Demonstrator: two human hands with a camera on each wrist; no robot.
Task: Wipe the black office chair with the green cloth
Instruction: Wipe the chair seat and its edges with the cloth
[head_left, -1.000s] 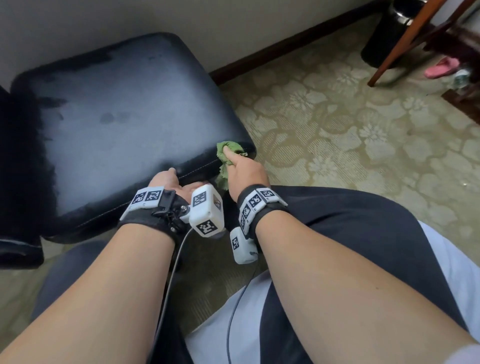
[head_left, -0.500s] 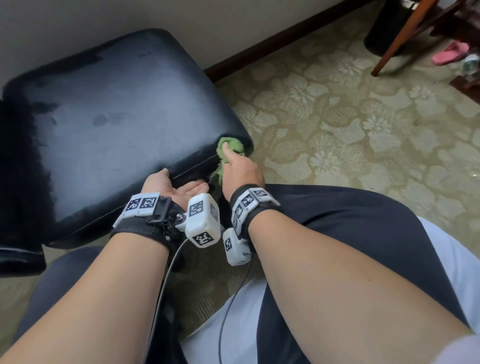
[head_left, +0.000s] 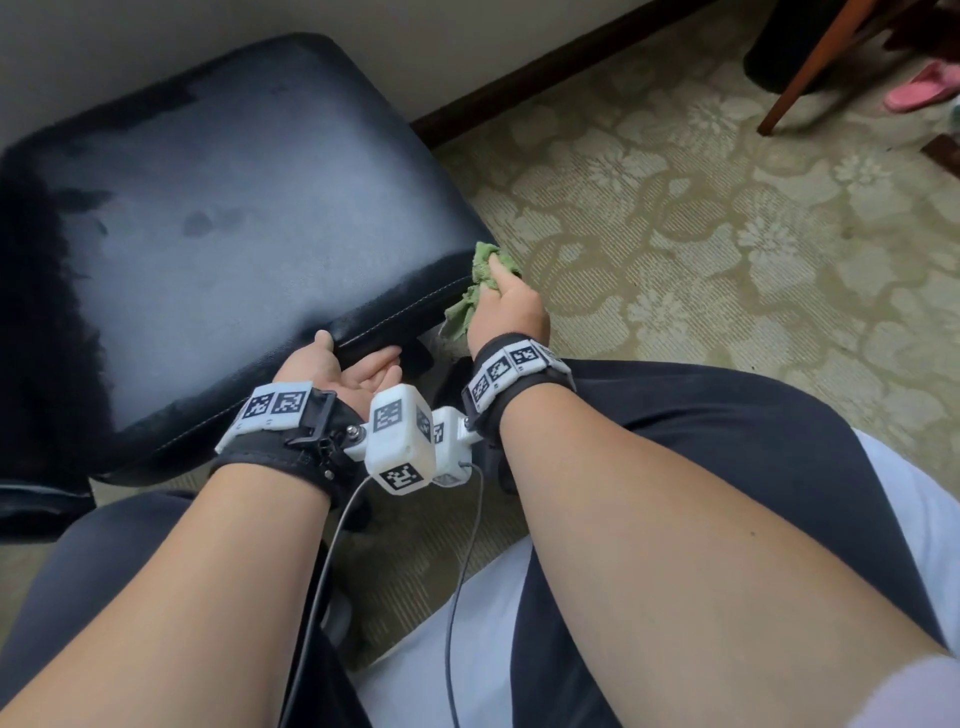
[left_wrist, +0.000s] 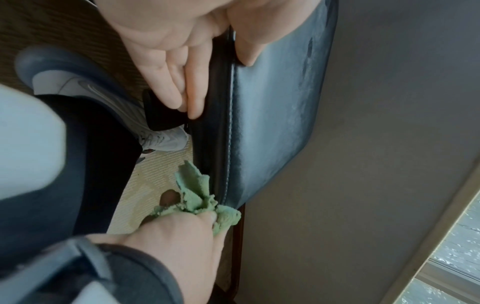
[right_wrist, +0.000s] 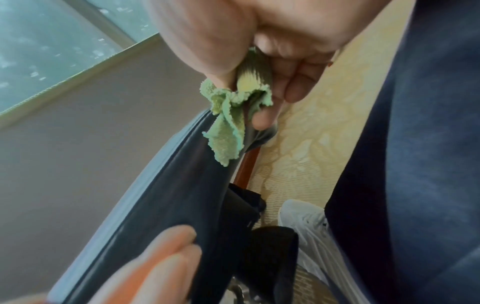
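Sitting in the upper left of the head view is the black office chair (head_left: 234, 223), with a pale wall behind it and a flowery carpet (head_left: 701, 234) to its right. A pink slipper (head_left: 919, 91) and a brown wooden leg (head_left: 810, 67) are in the top right corner, well away from the chair. The person's dark-trousered knees fill the bottom of the view, and a white shoe (right_wrist: 309, 224) shows in the right wrist view under the seat. The left hand (head_left: 337, 371) holds the front edge of the seat, thumb on top and fingers (left_wrist: 182, 82) straight along the underside. The right hand (head_left: 506, 312) has its fingers curled tight round the green cloth (head_left: 480, 275), bunching it up. The cloth is pressed on the seat's front right corner, just beside the stitched seam, and one floppy end hangs down.
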